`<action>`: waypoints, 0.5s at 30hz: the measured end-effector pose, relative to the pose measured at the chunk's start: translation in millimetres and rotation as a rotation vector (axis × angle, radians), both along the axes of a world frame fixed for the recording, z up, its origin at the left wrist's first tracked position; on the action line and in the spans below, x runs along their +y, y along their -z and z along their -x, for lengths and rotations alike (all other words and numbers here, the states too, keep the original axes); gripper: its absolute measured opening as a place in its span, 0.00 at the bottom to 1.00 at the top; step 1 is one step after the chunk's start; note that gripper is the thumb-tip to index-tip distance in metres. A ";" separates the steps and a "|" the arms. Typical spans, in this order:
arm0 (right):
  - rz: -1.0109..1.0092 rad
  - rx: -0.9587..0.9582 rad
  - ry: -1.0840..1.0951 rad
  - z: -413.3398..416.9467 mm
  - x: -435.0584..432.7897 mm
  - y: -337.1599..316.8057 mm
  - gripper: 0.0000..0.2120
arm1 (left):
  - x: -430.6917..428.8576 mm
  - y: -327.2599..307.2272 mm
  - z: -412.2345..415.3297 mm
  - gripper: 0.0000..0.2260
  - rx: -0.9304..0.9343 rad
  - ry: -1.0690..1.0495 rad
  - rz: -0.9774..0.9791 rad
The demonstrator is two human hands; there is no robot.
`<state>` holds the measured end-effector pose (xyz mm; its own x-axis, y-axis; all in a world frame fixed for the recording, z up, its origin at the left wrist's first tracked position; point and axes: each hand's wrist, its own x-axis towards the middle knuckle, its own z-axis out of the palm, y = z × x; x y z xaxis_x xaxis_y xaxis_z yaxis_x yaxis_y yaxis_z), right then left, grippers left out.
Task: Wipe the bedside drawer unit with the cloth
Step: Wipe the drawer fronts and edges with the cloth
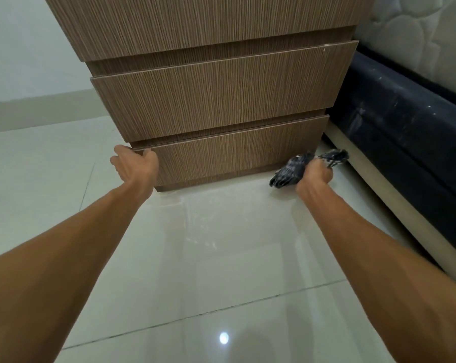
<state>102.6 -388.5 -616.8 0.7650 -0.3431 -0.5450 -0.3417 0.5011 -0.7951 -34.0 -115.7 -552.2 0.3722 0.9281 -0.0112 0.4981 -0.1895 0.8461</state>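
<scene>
The bedside drawer unit [216, 95] is brown wood grain with stacked drawer fronts, standing on the floor ahead of me. My left hand [134, 163] rests on the top left corner of the bottom drawer [221, 158], fingers curled over its upper edge. My right hand [316, 175] is low at the unit's bottom right corner, closed around a dark black-and-white patterned cloth [291, 172]. One end of the cloth sticks out past my hand toward the bed.
A bed stands close on the right, with a dark navy base [405, 121] and a pale quilted mattress [418, 35] above. Glossy cream floor tiles [208, 258] spread before the unit. A pale wall with a skirting strip [38, 106] lies left.
</scene>
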 end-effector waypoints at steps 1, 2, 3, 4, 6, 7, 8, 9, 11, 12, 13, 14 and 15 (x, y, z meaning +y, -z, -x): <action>-0.004 -0.010 0.000 -5.8 1.0 -0.7 0.19 | 3.7 1.5 0.8 0.16 0.000 0.014 -0.016; -0.012 -0.024 -0.011 -10.8 4.1 -1.2 0.19 | 7.2 2.6 1.6 0.16 -0.002 0.029 -0.028; -0.018 -0.037 -0.026 -14.5 9.3 -1.3 0.19 | 10.0 3.3 2.6 0.15 -0.002 0.043 -0.033; -0.031 -0.051 -0.036 -16.7 16.3 -1.1 0.20 | 12.2 3.7 3.4 0.15 -0.002 0.056 -0.034; -0.069 -0.070 -0.032 -14.4 32.9 -2.8 0.22 | 15.3 3.8 4.8 0.15 0.002 0.072 -0.038; -0.104 -0.080 -0.018 -10.6 42.0 -3.6 0.23 | 15.9 3.5 5.5 0.15 0.001 0.076 -0.040; -0.131 -0.087 -0.010 -6.5 51.6 -3.2 0.23 | 16.2 3.7 5.9 0.15 -0.002 0.077 -0.042; -0.158 -0.087 -0.001 -1.5 60.8 -1.9 0.22 | 16.1 4.1 6.4 0.15 -0.007 0.078 -0.045; -0.204 -0.080 -0.008 7.3 77.8 2.1 0.19 | 15.5 5.2 6.6 0.15 -0.017 0.080 -0.054; -0.226 -0.072 -0.026 11.3 86.1 3.4 0.17 | 15.5 5.9 6.5 0.15 -0.022 0.082 -0.056; -0.234 -0.053 -0.055 15.6 94.8 4.0 0.16 | 15.2 6.0 6.5 0.15 -0.023 0.085 -0.057; -0.247 -0.039 -0.078 20.2 103.3 4.2 0.16 | 15.0 6.2 6.3 0.14 -0.023 0.088 -0.057; -0.258 -0.022 -0.097 26.5 111.9 2.9 0.18 | 15.0 5.9 6.3 0.14 -0.023 0.090 -0.057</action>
<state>76.1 -276.6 -619.7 0.8002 -0.1194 -0.5877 -0.3822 0.6538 -0.6531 -40.3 -100.7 -558.1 0.4532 0.8900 0.0497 0.4578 -0.2803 0.8437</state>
